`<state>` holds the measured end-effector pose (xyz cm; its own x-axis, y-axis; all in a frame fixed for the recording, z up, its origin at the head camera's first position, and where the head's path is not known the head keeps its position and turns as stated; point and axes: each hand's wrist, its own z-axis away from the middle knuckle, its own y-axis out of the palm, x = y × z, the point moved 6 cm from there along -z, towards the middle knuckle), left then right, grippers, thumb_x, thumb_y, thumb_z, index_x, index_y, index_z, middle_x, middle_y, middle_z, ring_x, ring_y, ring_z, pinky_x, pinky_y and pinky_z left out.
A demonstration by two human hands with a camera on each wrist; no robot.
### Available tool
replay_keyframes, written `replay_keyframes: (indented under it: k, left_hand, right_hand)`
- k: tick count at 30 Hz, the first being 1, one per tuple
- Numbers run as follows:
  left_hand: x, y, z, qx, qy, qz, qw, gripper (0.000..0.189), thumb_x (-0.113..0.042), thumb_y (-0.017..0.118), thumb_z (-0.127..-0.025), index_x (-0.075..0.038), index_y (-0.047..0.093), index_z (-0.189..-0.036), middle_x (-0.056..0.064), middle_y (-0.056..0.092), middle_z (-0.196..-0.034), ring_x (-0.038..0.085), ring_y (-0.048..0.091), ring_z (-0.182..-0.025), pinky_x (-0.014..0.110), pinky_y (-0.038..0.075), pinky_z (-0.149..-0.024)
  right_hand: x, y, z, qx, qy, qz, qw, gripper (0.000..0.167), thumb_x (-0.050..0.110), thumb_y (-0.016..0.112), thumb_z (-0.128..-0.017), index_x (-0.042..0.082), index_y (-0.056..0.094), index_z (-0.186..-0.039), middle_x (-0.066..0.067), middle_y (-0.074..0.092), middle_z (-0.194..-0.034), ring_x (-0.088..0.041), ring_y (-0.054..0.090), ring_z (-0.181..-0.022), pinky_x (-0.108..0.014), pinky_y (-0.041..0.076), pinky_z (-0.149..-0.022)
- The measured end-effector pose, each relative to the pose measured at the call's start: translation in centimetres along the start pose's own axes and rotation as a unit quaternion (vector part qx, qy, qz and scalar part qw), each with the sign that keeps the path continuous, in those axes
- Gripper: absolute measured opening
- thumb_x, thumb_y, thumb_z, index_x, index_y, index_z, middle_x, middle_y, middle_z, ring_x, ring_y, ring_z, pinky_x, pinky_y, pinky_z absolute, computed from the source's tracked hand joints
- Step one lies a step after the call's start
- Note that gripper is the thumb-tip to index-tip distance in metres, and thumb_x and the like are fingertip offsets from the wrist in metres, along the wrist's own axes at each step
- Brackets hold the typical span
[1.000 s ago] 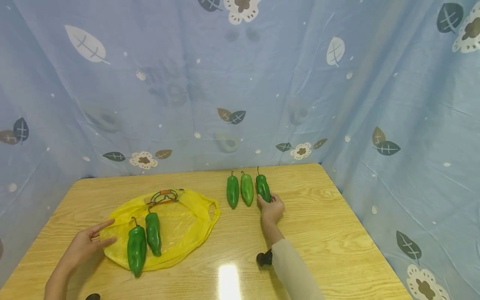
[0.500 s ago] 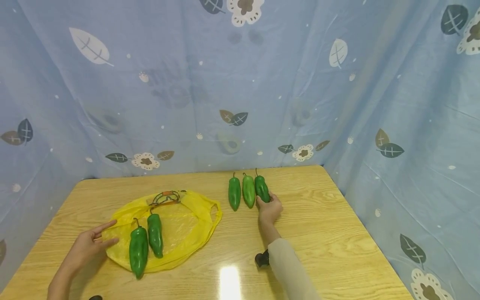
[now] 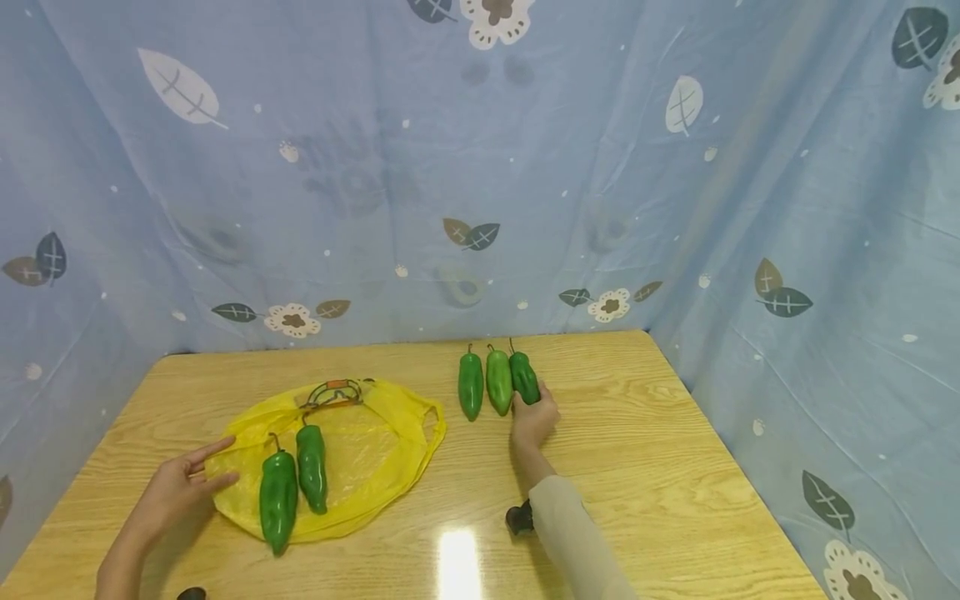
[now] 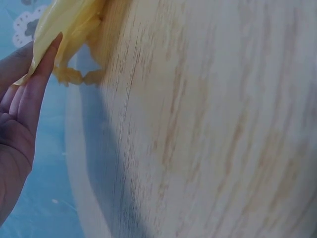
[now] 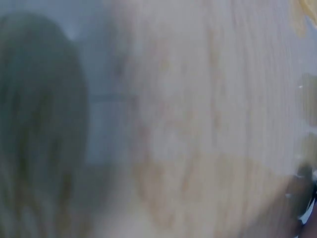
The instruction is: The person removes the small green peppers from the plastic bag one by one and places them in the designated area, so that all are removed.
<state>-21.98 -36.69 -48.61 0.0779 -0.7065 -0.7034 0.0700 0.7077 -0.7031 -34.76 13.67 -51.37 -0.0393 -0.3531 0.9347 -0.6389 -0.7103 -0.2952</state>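
Observation:
At the left in the head view, my left hand (image 3: 168, 496) holds the edge of a yellow plastic bag (image 3: 360, 479). The left wrist view shows the bag's thin film (image 4: 52, 27) pinched between thumb and fingers. Two green peppers lie on the flat bag, a larger one (image 3: 278, 504) in front and a slimmer one (image 3: 311, 471) beside it. My right hand (image 3: 535, 423) grips the lower end of a dark green pepper (image 3: 524, 375), whose tip is hidden by the fingers. Immediately left of it lie a lighter green pepper (image 3: 498, 383) and another green pepper (image 3: 470, 387).
The wooden table (image 3: 637, 467) carries everything, with a bright light reflection near its front edge. A blue patterned curtain (image 3: 360, 183) hangs behind and along both sides. Printed marks (image 3: 333, 392) show on the bag's far part.
My right hand has slid the dark green pepper slightly left, closer to the lighter one. The left hand keeps its place at the bag's edge. The head view has shifted a little.

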Motion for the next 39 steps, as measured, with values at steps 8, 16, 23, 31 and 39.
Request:
replay_keyframes:
  k: [8,16,23,31,39]
  left_hand:
    - [-0.2,0.0,0.1,-0.002,0.005,-0.007,1.0000,0.070,-0.035,0.064,-0.092,0.007,0.038,-0.142,0.041,0.029,-0.140,0.064,0.038,-0.116,0.065,0.044,-0.087]
    - [-0.7,-0.2,0.0,-0.005,0.023,-0.007,0.9997,0.069,-0.033,0.065,-0.092,0.008,0.038,-0.142,0.041,0.031,-0.140,0.063,0.038,-0.117,0.065,0.043,-0.089]
    - [-0.5,-0.2,-0.2,-0.002,0.018,-0.014,0.9997,0.071,-0.034,0.066,-0.092,0.008,0.038,-0.141,0.043,0.029,-0.140,0.063,0.038,-0.117,0.065,0.043,-0.089]
    - [-0.4,-0.2,-0.2,-0.004,0.021,-0.014,0.9997,0.070,-0.031,0.067,-0.091,0.010,0.038,-0.140,0.044,0.029,-0.139,0.061,0.040,-0.117,0.062,0.045,-0.089]
    - [-0.2,0.0,-0.2,-0.009,0.033,-0.006,0.9994,0.067,-0.026,0.066,-0.092,0.010,0.038,-0.140,0.042,0.031,-0.139,0.062,0.037,-0.118,0.065,0.041,-0.091]
  right_hand:
    - [-0.1,-0.2,0.1,-0.010,0.030,-0.025,0.9992,0.061,0.001,0.078,-0.078,-0.009,0.051,-0.132,-0.027,0.060,-0.122,-0.041,0.060,-0.110,-0.048,0.050,-0.093]
    - [0.2,-0.6,0.1,-0.031,0.025,-0.067,0.9970,0.061,-0.001,0.079,-0.075,-0.010,0.053,-0.129,-0.031,0.055,-0.125,-0.043,0.055,-0.116,-0.045,0.047,-0.098]
    - [-0.3,-0.9,0.0,-0.014,0.035,-0.101,0.9942,0.065,-0.003,0.078,-0.076,-0.013,0.048,-0.132,-0.029,0.047,-0.135,-0.041,0.046,-0.126,-0.042,0.043,-0.102]
    - [0.7,-2.2,0.1,-0.034,0.032,-0.094,0.9945,0.063,0.006,0.077,-0.080,-0.011,0.048,-0.133,-0.027,0.046,-0.137,-0.042,0.044,-0.127,-0.045,0.041,-0.104]
    - [1.6,-3.3,0.1,-0.017,0.030,-0.199,0.9793,0.051,0.003,0.065,-0.090,-0.008,0.046,-0.136,-0.021,0.044,-0.143,-0.032,0.041,-0.134,-0.035,0.037,-0.108]
